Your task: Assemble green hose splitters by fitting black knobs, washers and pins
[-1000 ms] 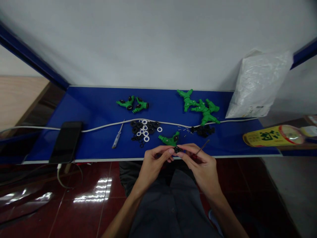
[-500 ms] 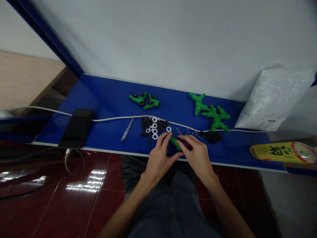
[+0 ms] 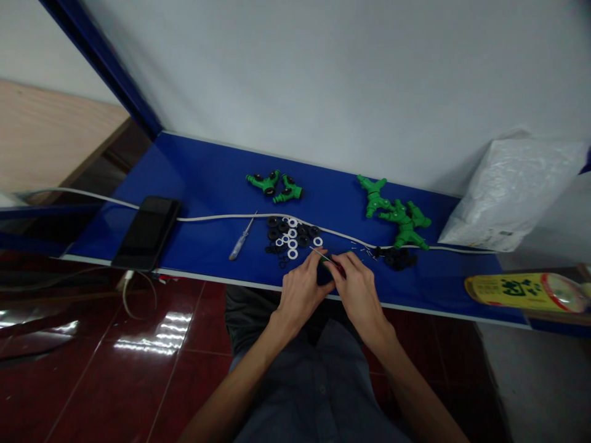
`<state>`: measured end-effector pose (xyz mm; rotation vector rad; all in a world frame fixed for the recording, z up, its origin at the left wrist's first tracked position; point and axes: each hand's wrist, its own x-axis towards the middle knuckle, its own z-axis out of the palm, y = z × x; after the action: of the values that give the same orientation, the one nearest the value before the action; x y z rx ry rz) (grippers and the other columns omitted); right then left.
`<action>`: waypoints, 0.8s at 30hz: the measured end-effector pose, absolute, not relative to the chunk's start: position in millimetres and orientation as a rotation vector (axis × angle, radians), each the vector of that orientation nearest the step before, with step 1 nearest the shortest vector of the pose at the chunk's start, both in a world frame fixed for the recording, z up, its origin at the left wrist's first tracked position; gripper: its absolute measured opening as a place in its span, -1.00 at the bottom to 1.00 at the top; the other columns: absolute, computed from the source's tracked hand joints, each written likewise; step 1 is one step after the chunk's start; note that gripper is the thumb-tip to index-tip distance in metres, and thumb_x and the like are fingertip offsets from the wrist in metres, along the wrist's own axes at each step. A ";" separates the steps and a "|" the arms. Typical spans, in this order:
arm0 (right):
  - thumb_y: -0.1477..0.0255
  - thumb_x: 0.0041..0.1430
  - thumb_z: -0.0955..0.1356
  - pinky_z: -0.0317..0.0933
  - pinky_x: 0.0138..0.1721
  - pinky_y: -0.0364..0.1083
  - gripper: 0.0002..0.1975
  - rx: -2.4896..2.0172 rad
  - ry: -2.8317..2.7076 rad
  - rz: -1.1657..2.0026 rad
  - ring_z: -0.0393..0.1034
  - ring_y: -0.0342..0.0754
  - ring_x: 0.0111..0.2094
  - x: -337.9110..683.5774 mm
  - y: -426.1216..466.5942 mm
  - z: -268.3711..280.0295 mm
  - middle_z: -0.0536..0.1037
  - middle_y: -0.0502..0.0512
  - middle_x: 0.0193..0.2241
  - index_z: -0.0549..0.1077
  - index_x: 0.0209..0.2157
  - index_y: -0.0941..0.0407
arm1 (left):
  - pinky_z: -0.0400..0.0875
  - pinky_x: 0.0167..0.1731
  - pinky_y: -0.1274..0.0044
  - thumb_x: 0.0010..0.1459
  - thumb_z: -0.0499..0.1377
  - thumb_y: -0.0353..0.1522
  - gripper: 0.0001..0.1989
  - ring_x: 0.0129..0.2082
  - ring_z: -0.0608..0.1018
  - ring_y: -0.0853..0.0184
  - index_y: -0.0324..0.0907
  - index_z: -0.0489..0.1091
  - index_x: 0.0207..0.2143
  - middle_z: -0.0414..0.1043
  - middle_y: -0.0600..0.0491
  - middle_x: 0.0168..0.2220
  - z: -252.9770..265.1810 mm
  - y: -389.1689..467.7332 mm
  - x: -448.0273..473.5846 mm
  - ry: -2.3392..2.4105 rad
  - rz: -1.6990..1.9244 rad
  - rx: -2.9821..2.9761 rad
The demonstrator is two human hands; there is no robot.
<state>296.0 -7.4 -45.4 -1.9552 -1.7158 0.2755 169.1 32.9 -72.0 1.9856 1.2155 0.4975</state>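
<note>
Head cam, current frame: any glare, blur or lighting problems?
Head view: bright reflections streak the red floor, lower left; head view: dim overall, darker at lower right; head view: green piece between left hand and right hand sits in shadow, mostly hidden; head view: bottle lettering looks soft.

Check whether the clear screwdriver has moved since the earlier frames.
No; against the blue bench, the clear screwdriver shows no visible shift; its tip still lies by the white cable.

Black phone (image 3: 146, 232) across white cable (image 3: 221, 217) | plastic-wrapped package (image 3: 512, 191) | yellow bottle (image 3: 512, 291), right
</note>
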 end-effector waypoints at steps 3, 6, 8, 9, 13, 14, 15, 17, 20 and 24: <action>0.32 0.45 0.20 0.33 -0.22 0.01 -0.73 -1.962 -1.703 0.277 0.47 0.05 -0.27 296.9 -5.8 -45.5 0.52 0.17 -0.27 0.50 -0.21 0.07 | 0.50 -0.24 0.42 0.18 0.33 -0.29 -0.39 -0.13 0.68 0.06 0.00 0.25 0.25 0.58 -0.06 0.06 -73.4 32.9 170.2 1.234 0.489 1.986; 0.37 0.43 0.23 0.33 -0.21 -0.01 -0.77 -1.888 -1.741 0.352 0.47 0.03 -0.24 302.3 -5.3 -43.1 0.51 0.15 -0.26 0.51 -0.22 0.07 | 0.49 -0.27 0.43 0.16 0.33 -0.26 -0.38 -0.18 0.69 0.06 0.01 0.25 0.24 0.60 -0.04 0.02 -73.5 32.3 171.8 1.260 0.485 2.014; 0.39 0.41 0.26 0.33 -0.20 -0.03 -0.80 -1.837 -1.742 0.407 0.47 0.02 -0.24 307.9 -4.9 -40.5 0.53 0.13 -0.25 0.52 -0.23 0.07 | 0.49 -0.31 0.41 0.13 0.36 -0.25 -0.36 -0.23 0.69 0.04 0.02 0.26 0.23 0.61 -0.02 0.00 -72.8 31.7 173.0 1.280 0.477 2.042; 0.39 0.40 0.28 0.33 -0.20 -0.03 -0.81 -1.827 -1.734 0.423 0.47 0.02 -0.24 310.5 -4.8 -39.6 0.54 0.13 -0.25 0.53 -0.23 0.08 | 0.49 -0.32 0.40 0.11 0.36 -0.25 -0.36 -0.25 0.69 0.03 0.01 0.26 0.22 0.61 -0.02 -0.01 -72.4 31.5 173.5 1.289 0.475 2.054; 0.38 0.37 0.31 0.34 -0.21 -0.02 -0.82 -1.858 -1.695 0.416 0.49 0.04 -0.23 315.1 -6.0 -41.1 0.56 0.13 -0.26 0.55 -0.26 0.07 | 0.49 -0.33 0.40 0.10 0.36 -0.26 -0.38 -0.25 0.69 0.03 0.01 0.27 0.19 0.60 0.01 0.01 -70.7 30.0 175.5 1.289 0.475 2.060; 0.37 0.37 0.30 0.34 -0.20 -0.02 -0.81 -1.874 -1.686 0.403 0.49 0.05 -0.23 314.4 -6.8 -42.5 0.57 0.13 -0.26 0.56 -0.26 0.06 | 0.49 -0.32 0.41 0.11 0.35 -0.25 -0.39 -0.23 0.69 0.04 0.01 0.27 0.19 0.59 0.01 0.03 -70.6 29.6 175.9 1.286 0.473 2.057; 0.37 0.37 0.30 0.34 -0.20 -0.01 -0.80 -1.892 -1.674 0.384 0.49 0.05 -0.23 313.3 -7.7 -44.0 0.57 0.13 -0.26 0.56 -0.27 0.07 | 0.49 -0.31 0.41 0.12 0.34 -0.25 -0.40 -0.22 0.69 0.05 0.01 0.27 0.20 0.58 0.00 0.05 -70.7 29.1 176.2 1.287 0.472 2.054; 0.36 0.37 0.29 0.34 -0.19 0.01 -0.79 -1.927 -1.651 0.349 0.49 0.06 -0.25 310.8 -9.3 -45.9 0.57 0.15 -0.27 0.56 -0.27 0.08 | 0.50 -0.28 0.41 0.16 0.32 -0.24 -0.41 -0.17 0.68 0.05 0.00 0.26 0.21 0.54 -0.01 0.11 -71.0 28.5 176.6 1.293 0.476 2.052; 0.35 0.39 0.28 0.33 -0.19 0.01 -0.77 -1.926 -1.645 0.357 0.48 0.05 -0.26 309.3 -9.4 -45.3 0.56 0.16 -0.26 0.57 -0.25 0.08 | 0.50 -0.27 0.41 0.17 0.31 -0.24 -0.40 -0.14 0.68 0.05 -0.01 0.25 0.24 0.52 -0.04 0.15 -71.2 28.4 176.6 1.288 0.481 2.053; 0.35 0.37 0.29 0.31 -0.25 0.00 -0.75 -1.936 -1.657 0.406 0.46 0.04 -0.31 309.3 -5.9 -43.2 0.53 0.15 -0.30 0.57 -0.32 0.09 | 0.50 -0.28 0.40 0.16 0.32 -0.23 -0.38 -0.17 0.68 0.04 -0.02 0.25 0.24 0.51 -0.04 0.15 -69.5 29.4 175.8 1.275 0.472 2.070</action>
<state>309.3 -5.9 -43.2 -1.9360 -1.6572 0.4064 175.8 29.4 -69.5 2.0703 1.2752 0.4719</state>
